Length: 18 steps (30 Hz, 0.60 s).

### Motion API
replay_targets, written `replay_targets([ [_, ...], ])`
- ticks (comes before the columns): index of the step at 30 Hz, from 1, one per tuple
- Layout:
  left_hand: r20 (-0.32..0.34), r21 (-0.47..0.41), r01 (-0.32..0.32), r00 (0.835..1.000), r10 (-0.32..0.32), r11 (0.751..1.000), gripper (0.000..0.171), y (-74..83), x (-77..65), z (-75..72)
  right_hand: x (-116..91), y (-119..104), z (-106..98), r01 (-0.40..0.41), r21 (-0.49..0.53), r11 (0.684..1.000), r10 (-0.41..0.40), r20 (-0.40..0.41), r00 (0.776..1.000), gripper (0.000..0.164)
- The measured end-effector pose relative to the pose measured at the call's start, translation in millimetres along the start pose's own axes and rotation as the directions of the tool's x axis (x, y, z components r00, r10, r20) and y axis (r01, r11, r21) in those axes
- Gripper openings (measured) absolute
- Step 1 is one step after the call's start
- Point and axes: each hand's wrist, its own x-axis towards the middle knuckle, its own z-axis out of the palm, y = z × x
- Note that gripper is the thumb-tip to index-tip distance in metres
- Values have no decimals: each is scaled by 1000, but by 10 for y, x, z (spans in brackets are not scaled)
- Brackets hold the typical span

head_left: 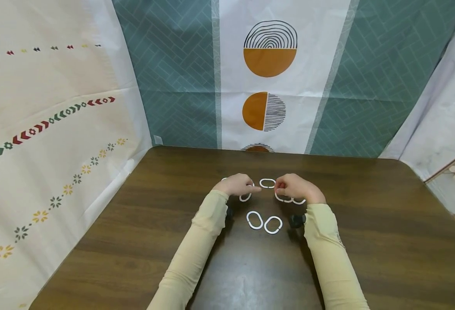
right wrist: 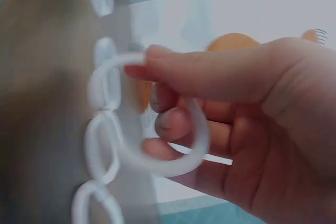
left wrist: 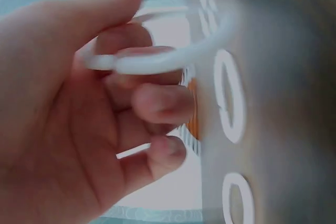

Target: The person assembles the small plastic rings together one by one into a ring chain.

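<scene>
White oval plastic links, some with a small visible gap in the loop, are on the table and in both hands. My left hand (head_left: 237,184) is at the left of the group, fingers curled, holding one link (left wrist: 152,65) that juts out past the fingers. Across from it, my right hand (head_left: 299,188) pinches another link (right wrist: 163,167) between thumb and fingers, blurred in the right wrist view. Between the hands and a little farther off lies one link (head_left: 267,180). Nearer the body lie two more, a left link (head_left: 247,218) and a right link (head_left: 265,228), close together.
Other links, such as one beside the right hand (head_left: 299,203), lie partly hidden by the hands. The brown wooden table (head_left: 134,241) reaches back to a patterned teal and white curtain (head_left: 173,77). Pale cloths hang at the left and right sides.
</scene>
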Motion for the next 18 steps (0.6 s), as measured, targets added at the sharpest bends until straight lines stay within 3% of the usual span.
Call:
replay_targets([
  [3, -87, -93, -29, 996, 21, 995, 46, 70, 30, -115, -8, -66, -113, -25, 15, 1000, 27, -136, 990, 10],
  [6, -171, -178, -58, 985, 27, 982, 48, 137, 28, -245, -28, -150, -190, -61, 79, 995, 80, -259, 962, 12],
  [10, -256, -245, -73, 967, 8, 967, 42, 197, -20, -379, -39, -244, -232, -67, 150, 986, 121, -392, 912, 16],
  [14, -339, -293, -77, 940, -28, 953, 40, 198, -43, -413, -53, -283, -245, -79, 192, 978, 167, -506, 846, 22],
  [18, -399, -406, -105, 914, -73, 908, 41, 203, -73, -372, -40, -275, -218, -48, 300, 953, 218, -564, 797, 25],
])
